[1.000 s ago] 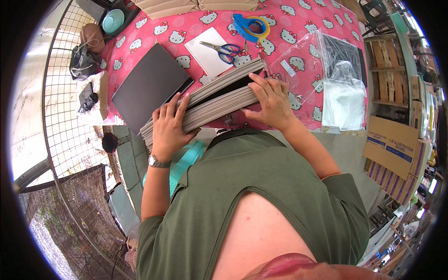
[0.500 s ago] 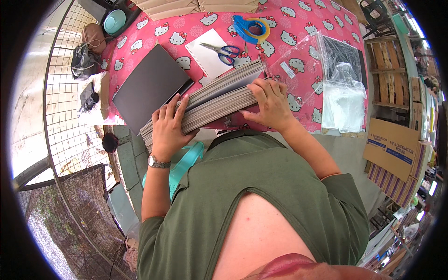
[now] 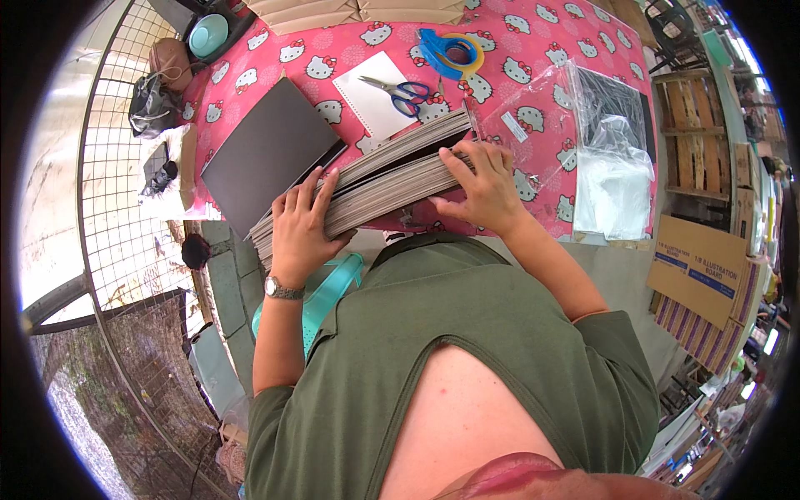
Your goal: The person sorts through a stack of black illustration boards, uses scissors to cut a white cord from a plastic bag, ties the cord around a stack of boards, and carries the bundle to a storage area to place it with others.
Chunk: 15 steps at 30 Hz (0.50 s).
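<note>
A thick stack of thin grey-edged boards (image 3: 387, 197) stands on edge, slanted along the front of the table. A gap part-way through the stack shows a dark board face. My left hand (image 3: 298, 218) grips the left part of the stack, fingers over its top and thumb on the near side. The right part is held by my right hand (image 3: 485, 182), with its fingers bent over the top edges and its thumb in front. Just behind the stack lies a black board (image 3: 271, 154). Blue-handled scissors (image 3: 407, 102) rest on a white spiral-edged sheet (image 3: 367, 87).
A blue tape dispenser (image 3: 435, 54) sits toward the back. Clear plastic bags (image 3: 615, 179) cover the table's right side. Folded brown paper (image 3: 308, 12) lies at the far edge. A wire mesh (image 3: 117, 150) rises at left; a turquoise plastic chair (image 3: 333, 287) stands below the table.
The gap in the stack showed a pale grey face and now shows a dark one. Both hands stay in nearly the same place on the boards.
</note>
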Tool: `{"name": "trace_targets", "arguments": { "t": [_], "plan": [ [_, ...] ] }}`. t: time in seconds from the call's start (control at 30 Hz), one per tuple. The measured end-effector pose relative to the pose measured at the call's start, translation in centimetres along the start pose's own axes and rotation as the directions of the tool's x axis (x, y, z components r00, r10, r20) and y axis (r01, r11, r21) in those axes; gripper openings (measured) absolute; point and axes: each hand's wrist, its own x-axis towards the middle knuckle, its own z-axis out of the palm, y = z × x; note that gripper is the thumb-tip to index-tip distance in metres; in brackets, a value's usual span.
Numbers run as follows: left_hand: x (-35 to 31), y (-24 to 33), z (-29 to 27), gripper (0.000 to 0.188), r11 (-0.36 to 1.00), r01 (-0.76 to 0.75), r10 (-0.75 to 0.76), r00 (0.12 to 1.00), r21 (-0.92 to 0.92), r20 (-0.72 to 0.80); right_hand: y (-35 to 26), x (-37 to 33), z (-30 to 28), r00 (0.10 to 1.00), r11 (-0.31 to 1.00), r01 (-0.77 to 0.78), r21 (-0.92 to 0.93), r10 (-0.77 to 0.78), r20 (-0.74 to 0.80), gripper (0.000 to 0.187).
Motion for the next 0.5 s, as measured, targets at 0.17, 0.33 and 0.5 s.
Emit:
{"name": "trace_targets", "arguments": {
  "t": [0.17, 0.33, 0.5],
  "plan": [
    [-0.01, -0.01, 0.05, 0.102, 1.000, -0.003, 0.003, 1.000, 0.000, 0.003, -0.32, 0.48, -0.31, 0.999, 1.000, 0.020, -0.013, -0.020, -0.028, 0.060],
    [-0.05, 0.01, 0.01, 0.101, 1.000, -0.009, 0.009, 1.000, 0.009, 0.002, -0.01, 0.58, -0.43, 0.999, 0.999, 0.041, 0.029, -0.041, -0.018, 0.060],
    [-0.32, 0.10, 0.09, 0.098, 1.000, -0.016, 0.017, 1.000, 0.009, -0.008, 0.33, 0.96, -0.28, 0.999, 0.993, 0.048, 0.106, -0.045, -0.023, 0.075]
  ]
}}
